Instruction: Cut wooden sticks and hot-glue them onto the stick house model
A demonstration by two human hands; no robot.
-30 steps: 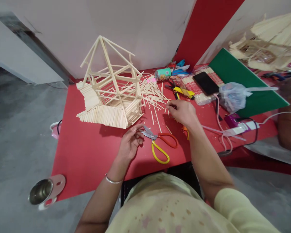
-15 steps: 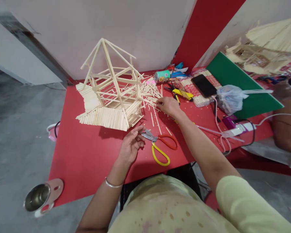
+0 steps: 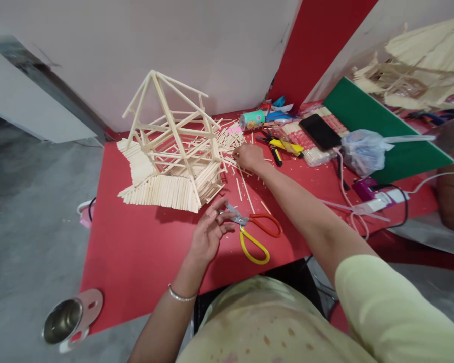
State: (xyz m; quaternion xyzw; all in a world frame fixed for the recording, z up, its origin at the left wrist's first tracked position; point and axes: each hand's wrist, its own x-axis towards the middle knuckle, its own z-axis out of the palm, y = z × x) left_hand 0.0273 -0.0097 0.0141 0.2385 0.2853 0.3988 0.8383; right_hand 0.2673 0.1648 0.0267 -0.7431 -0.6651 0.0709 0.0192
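My left hand (image 3: 208, 233) rests palm up on the table beside the scissors (image 3: 245, 220), its fingers loosely curled and apart. Those scissors have one red and one yellow handle, and their blade tips lie by my fingers. My right hand (image 3: 248, 157) reaches into the pile of thin wooden sticks (image 3: 229, 141) with its fingertips pinched together; what is between them is too small to make out. Left of the pile stands a model house frame (image 3: 174, 136) built of sticks, with slatted panels (image 3: 161, 193) along its lower edge.
Black-and-yellow pliers (image 3: 276, 151), a green can (image 3: 252, 119), a phone (image 3: 320, 132) on packs of sticks and a knotted plastic bag (image 3: 365, 151) lie to the right. A green board (image 3: 393, 136) leans there. A metal cup in a holder (image 3: 66, 320) hangs at the left corner.
My right hand has moved slightly left, deeper into the stick pile. The left hand stays beside the scissors. The whole view has shifted a little.
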